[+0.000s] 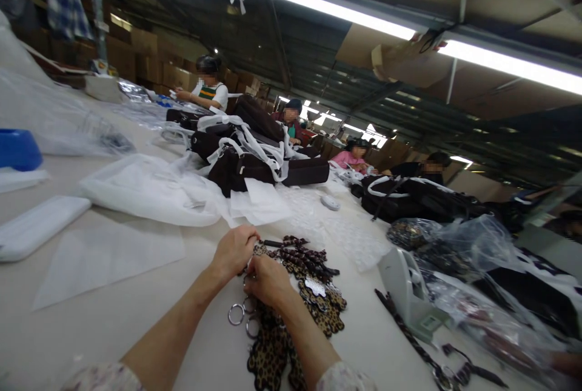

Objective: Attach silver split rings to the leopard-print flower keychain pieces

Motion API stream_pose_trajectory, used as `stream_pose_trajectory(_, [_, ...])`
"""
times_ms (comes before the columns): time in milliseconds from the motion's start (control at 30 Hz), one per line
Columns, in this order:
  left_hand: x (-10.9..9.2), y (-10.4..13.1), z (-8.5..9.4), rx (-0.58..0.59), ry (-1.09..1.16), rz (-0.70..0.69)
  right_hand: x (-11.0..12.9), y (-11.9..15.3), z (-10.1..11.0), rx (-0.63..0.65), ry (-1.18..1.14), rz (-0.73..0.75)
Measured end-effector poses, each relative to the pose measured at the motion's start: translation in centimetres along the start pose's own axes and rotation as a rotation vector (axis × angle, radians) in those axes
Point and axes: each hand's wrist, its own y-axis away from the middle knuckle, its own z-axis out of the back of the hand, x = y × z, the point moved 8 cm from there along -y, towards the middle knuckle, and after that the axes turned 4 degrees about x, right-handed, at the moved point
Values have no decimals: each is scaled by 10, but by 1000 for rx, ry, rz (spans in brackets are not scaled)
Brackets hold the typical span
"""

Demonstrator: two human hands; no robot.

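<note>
Both the left hand (234,251) and right hand (269,282) are pinching narrowly at something I cannot make out, while scallop-edged leopard-print pieces (267,354) with round silver metal rings (236,324) are lying beneath them on the white tabletop (364,324), work seemingly unfinished, done and remaining pieces indistinguishable.

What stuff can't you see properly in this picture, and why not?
All in the head view:
- What the left hand and right hand pinch: their own fingers hide it.
- Part of the leopard-print pieces: the right forearm covers it.
- The rest of the blue thing: cut off by the left edge.
- Any writing on the pale device's panel: too small and blurred.
</note>
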Motion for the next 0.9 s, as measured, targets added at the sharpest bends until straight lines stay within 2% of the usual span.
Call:
stream_pose_trajectory(133, [6,-3,1,15,80,24,-4,-2,1,-5,-185,5])
stream_pose_trajectory(267, [2,3,-16,176,238,55,-31,15,7,-16,-464,-1])
stream_pose_trajectory(333, [-9,11,-32,306,366,63,-50,29,16,-57,-572,-21])
stream_pose_trajectory(433, [-34,27,-59,505,682,65,-72,53,29,-160,-806,-25])
stream_pose_trajectory(500, [-47,36,-72,570,858,89,-79,67,33,-195,-988,-1])
stream_pose_trajectory(667, [-48,43,-87,555,1015,209,-83,88,32,-177,-1253,157])
stream_pose_trajectory(800, [-44,41,-87,520,1016,257,-97,92,34,-289,-1302,193])
stream_pose_trajectory(900, [-46,43,-88,510,1003,272,-99,92,30,-261,-1305,208])
